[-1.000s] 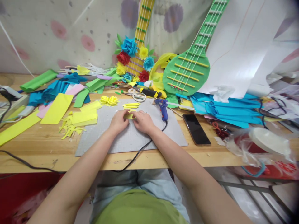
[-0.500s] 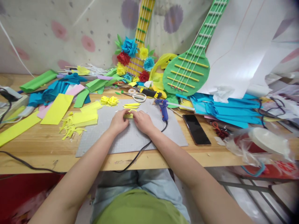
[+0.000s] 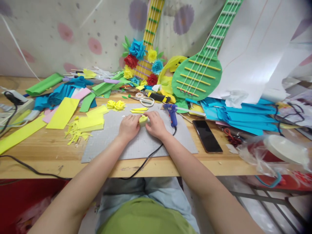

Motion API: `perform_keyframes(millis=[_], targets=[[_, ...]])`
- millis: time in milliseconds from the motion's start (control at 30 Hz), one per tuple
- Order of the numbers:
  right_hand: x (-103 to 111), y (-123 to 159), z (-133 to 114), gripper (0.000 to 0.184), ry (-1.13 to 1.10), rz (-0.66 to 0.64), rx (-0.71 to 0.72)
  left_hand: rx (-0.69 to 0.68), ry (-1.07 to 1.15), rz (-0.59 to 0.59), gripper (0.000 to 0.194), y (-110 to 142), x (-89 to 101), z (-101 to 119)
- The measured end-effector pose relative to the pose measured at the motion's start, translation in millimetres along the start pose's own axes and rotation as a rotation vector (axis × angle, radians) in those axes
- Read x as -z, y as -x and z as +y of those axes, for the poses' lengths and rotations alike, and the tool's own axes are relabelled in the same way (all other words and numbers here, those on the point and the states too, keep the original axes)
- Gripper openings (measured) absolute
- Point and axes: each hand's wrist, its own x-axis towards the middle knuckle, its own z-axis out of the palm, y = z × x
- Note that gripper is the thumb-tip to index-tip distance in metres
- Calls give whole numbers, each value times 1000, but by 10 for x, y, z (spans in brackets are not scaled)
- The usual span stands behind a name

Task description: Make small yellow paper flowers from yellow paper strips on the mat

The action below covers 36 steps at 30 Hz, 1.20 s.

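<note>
Between my fingertips is a small piece of yellow crepe paper (image 3: 143, 119), partly hidden by the fingers. My left hand (image 3: 129, 126) grips its left side and my right hand (image 3: 156, 124) pinches its right side, low over a grey board (image 3: 109, 148). Just beyond lie several thin folded yellow strips (image 3: 138, 110). Two yellow paper flowers (image 3: 116, 105) sit at the board's far left edge. A blue glue gun (image 3: 172, 115) rests to the right of my right hand, its black cord running under my right forearm.
Yellow paper sheets (image 3: 91, 122) and shredded scraps (image 3: 75, 131) lie at left. Scissors (image 3: 146, 101) and a yellow-black cutter (image 3: 158, 97) lie behind the board. A phone (image 3: 207, 136) is at right. A green paper instrument (image 3: 197, 78) and a flower-trimmed yellow one (image 3: 146, 55) lean at the back.
My left hand has turned, its back now more upward, and my right fingers have shifted on the yellow paper. The view has swung slightly left, so everything sits a little further right.
</note>
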Motion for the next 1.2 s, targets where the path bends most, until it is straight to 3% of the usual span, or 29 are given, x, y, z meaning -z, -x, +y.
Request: perform_keyframes(millis=[133,333,467,600,700,800,1200], targets=[[-43,9,-53,49,-54,-35,-24,41,-46,-11,44,-3,-56,63],[-104,-6,-8,47,-82,-49,-141,9,107,-2,48,-8,21,69],[-63,-10,78,46,-71,-27,-165,46,167,24,33,-4,51,4],[-22,21,127,34,-29,-52,-100,49,175,-3,19,16,46,-66],[-12,47,143,17,-18,-88,-11,38,188,-27,16,39,59,-100],[-17,56,159,11,-41,-103,15,19,200,-36,18,58,81,-118],[-129,-21,95,12,-47,-92,-228,42,192,-58,17,42,66,-94]])
